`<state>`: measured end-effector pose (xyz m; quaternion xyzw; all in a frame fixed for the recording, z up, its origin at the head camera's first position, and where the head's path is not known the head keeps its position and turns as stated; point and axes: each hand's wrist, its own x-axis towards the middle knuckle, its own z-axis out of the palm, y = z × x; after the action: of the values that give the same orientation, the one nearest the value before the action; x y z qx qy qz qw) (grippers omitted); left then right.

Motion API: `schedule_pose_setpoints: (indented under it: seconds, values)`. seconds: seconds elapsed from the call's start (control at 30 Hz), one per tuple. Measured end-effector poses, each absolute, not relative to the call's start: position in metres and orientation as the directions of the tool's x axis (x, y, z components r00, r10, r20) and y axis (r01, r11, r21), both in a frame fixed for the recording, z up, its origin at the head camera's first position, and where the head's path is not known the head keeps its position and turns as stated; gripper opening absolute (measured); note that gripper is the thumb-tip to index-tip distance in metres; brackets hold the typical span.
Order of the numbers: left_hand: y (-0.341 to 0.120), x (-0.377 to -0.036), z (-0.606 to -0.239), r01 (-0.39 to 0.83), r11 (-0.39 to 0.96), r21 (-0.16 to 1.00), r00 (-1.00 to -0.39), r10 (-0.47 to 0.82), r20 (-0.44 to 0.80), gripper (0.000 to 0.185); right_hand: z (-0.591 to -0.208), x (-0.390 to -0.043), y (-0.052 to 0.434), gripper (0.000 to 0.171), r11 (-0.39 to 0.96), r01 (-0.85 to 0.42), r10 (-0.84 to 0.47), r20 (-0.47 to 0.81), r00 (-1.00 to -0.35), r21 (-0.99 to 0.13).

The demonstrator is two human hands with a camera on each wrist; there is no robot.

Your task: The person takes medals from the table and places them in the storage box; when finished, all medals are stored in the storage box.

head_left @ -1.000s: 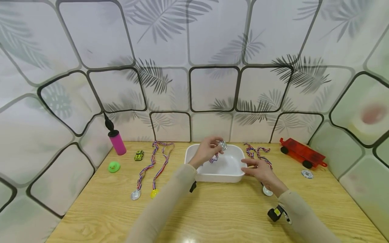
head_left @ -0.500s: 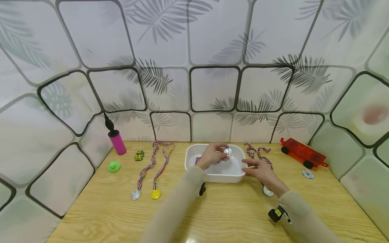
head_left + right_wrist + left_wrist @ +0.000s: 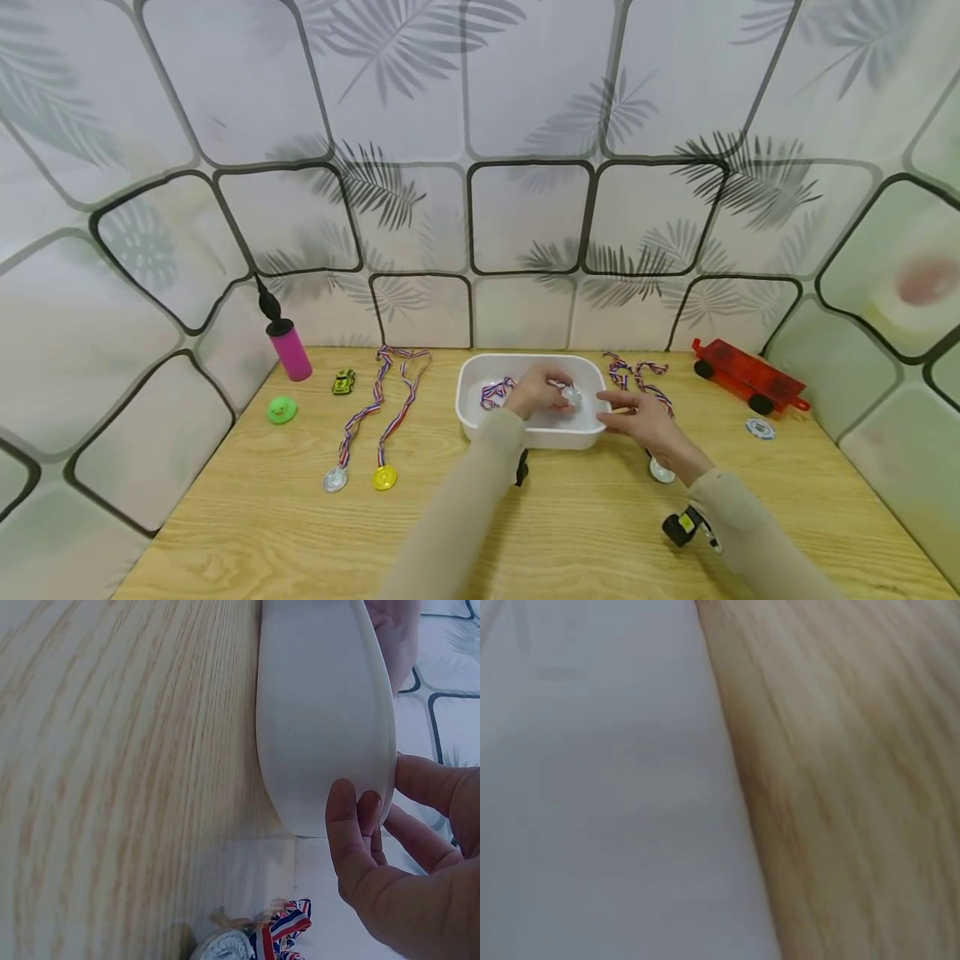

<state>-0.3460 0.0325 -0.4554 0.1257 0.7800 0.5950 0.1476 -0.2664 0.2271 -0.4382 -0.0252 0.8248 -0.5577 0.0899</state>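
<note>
In the head view my left hand [image 3: 536, 392] reaches down inside a white plastic tray [image 3: 480, 429]. Its fingertips pinch a silver medal [image 3: 572, 396], low over the tray floor. The medal's red, white and blue ribbon [image 3: 495, 393] lies bunched at the left inside the tray. My right hand [image 3: 648, 429] holds the tray's right end; the right wrist view shows its fingers [image 3: 346, 817] against the outer wall and the thumb at the rim. Only the tray wall [image 3: 615, 795] and wood appear in the left wrist view, blurred, without the hand.
A silver medal [image 3: 335, 479] and a gold medal [image 3: 384, 477] lie left with ribbons stretched back. Another silver medal [image 3: 662, 471] lies under the right wrist. Around them are a pink pump [image 3: 290, 350], toy car [image 3: 343, 382], green duck [image 3: 281, 409], red trailer [image 3: 750, 377] and poker chip [image 3: 761, 428].
My left hand has moved right and down into the tray with the silver medal, uncovering more of the ribbon at the left. The right hand stays at the tray's right end.
</note>
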Motion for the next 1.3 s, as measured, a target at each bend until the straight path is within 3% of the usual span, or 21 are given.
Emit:
schedule_pose_setpoints:
  seconds: [0.3,0.6,1.0,1.3]
  values:
    - [0.040,-0.339,-0.454,0.025,0.355,0.935,-0.943,0.318,-0.095,0.042,-0.439,-0.266,0.227,0.052,0.389,0.055,-0.141,-0.119,-0.983,-0.920]
    - [0.045,-0.340,-0.459,-0.016,0.365,0.931,-0.926,0.347,-0.152,0.044,-0.439,-0.265,0.228,0.053,0.388,0.060,-0.137,-0.122,-0.983,-0.920]
    - [0.035,-0.341,-0.457,0.073,0.411,0.909,-0.917,0.386,-0.100,0.038,-0.442,-0.267,0.227,0.052,0.388,0.050,-0.141,-0.113,-0.984,-0.921]
    - [0.011,-0.343,-0.442,-0.005,0.247,0.969,-0.868,0.481,-0.127,0.037,-0.439,-0.265,0.226,0.052,0.387,0.063,-0.133,-0.123,-0.983,-0.920]
